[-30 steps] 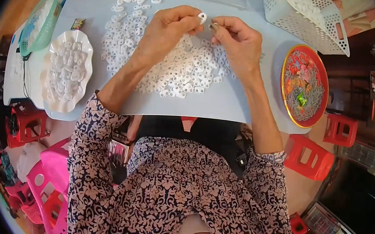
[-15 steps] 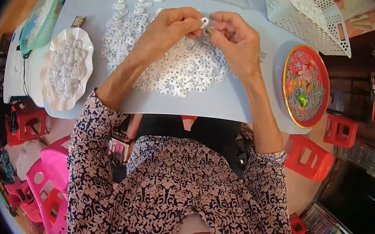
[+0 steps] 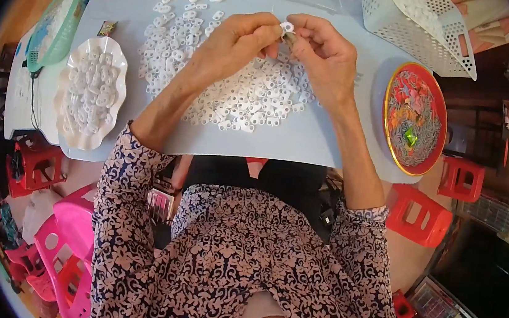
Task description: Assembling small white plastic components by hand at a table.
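My left hand is closed, pinching a small white plastic piece with holes in it between thumb and fingertips. Close against it, my right hand is also closed in a pinch at the same piece; something small and greyish shows by its thumb, too small to name. Both hands are raised over the far side of a spread heap of similar white pieces on the pale blue table.
At the left stands a scalloped white dish of white pieces, with a green basket beyond. A red tray of thin grey pieces lies right. A perforated white basket stands far right. Red stools flank the table.
My left hand has moved slightly right with the white piece, which now sits against the right hand's fingertips. The two hands are closer together.
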A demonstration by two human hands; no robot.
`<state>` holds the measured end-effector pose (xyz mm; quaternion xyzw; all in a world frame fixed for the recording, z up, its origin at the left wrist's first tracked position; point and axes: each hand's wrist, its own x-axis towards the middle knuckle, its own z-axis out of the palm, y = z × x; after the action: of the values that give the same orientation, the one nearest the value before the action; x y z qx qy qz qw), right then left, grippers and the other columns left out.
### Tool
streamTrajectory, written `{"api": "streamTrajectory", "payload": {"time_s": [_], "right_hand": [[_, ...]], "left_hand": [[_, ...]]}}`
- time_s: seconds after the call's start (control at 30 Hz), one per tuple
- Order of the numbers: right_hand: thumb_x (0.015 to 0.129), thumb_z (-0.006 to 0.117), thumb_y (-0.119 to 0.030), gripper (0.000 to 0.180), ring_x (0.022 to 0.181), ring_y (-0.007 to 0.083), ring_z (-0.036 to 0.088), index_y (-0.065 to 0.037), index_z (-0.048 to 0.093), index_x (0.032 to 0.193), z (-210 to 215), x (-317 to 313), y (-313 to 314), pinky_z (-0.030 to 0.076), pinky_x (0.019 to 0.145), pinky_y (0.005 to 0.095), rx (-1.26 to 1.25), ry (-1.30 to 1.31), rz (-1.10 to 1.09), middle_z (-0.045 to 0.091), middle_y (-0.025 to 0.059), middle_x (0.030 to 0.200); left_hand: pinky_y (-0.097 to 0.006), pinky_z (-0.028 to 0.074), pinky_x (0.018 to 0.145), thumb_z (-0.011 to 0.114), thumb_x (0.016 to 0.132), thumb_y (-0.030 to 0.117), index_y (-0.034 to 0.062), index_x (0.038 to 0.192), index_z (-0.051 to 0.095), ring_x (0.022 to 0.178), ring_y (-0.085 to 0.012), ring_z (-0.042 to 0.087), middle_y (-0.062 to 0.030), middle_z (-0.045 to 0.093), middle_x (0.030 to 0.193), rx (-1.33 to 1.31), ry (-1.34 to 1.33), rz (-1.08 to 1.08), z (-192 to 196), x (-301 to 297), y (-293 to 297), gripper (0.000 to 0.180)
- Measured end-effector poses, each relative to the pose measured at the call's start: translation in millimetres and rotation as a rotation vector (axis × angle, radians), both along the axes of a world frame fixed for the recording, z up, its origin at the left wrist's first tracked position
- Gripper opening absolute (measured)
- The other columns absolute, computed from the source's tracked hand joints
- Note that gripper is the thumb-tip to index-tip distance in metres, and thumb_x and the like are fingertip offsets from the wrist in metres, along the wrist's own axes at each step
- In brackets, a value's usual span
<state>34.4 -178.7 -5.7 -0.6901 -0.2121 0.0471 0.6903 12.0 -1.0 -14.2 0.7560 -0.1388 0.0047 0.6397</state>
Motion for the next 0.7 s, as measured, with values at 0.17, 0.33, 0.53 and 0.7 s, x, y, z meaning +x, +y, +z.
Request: {"api": "streamTrajectory", "payload": {"time_s": [0.17, 0.33, 0.53, 0.7], "right_hand": [[0.082, 0.061, 0.001, 0.027, 0.069, 0.0066, 0.057, 0.002, 0.061, 0.109, 2.2, -0.4, -0.8, 0.049, 0.063, 0.0203, -0.049, -0.026, 0.028, 0.062, 0.0027, 0.083], [0.079, 0.067, 0.0, 0.032, 0.068, 0.0061, 0.057, 0.0, 0.059, 0.11, -0.1, -3.0, 3.9, 0.049, 0.062, 0.0211, 0.018, -0.028, 0.092, 0.061, 0.0021, 0.079], [0.072, 0.073, -0.003, 0.033, 0.06, 0.0049, 0.053, -0.004, 0.062, 0.103, -8.3, 1.1, 4.0, 0.047, 0.056, 0.0204, -0.169, -0.328, -0.009, 0.058, -0.0008, 0.072], [0.073, 0.072, -0.001, 0.031, 0.064, 0.0052, 0.052, -0.003, 0.063, 0.102, -4.0, -0.2, -0.3, 0.046, 0.059, 0.0197, -0.213, -0.308, 0.002, 0.056, -0.0011, 0.073]], "left_hand": [[-0.026, 0.04, 0.058, 0.045, 0.094, 0.023, 0.0027, 0.077, 0.055, 0.061, -0.0095, 0.047, -0.002, 0.052, 0.064, 0.057, -0.03, 0.012, 2.9, -2.3, -3.1, 0.028], [-0.026, 0.038, 0.056, 0.042, 0.092, 0.021, 0.0016, 0.076, 0.052, 0.06, -0.0101, 0.045, -0.0022, 0.048, 0.062, 0.045, 0.0, 0.074, 5.9, -1.6, -3.5, 0.027], [-0.026, 0.039, 0.056, 0.043, 0.092, 0.021, 0.0012, 0.076, 0.05, 0.062, -0.01, 0.046, -0.0029, 0.048, 0.063, 0.043, 0.042, 0.075, 4.6, -4.6, -7.4, 0.026], [-0.025, 0.041, 0.057, 0.045, 0.093, 0.02, 0.0004, 0.078, 0.053, 0.063, -0.0087, 0.047, -0.0022, 0.05, 0.066, 0.033, -0.017, 0.069, 5.5, -6.1, -6.6, 0.025]]}}
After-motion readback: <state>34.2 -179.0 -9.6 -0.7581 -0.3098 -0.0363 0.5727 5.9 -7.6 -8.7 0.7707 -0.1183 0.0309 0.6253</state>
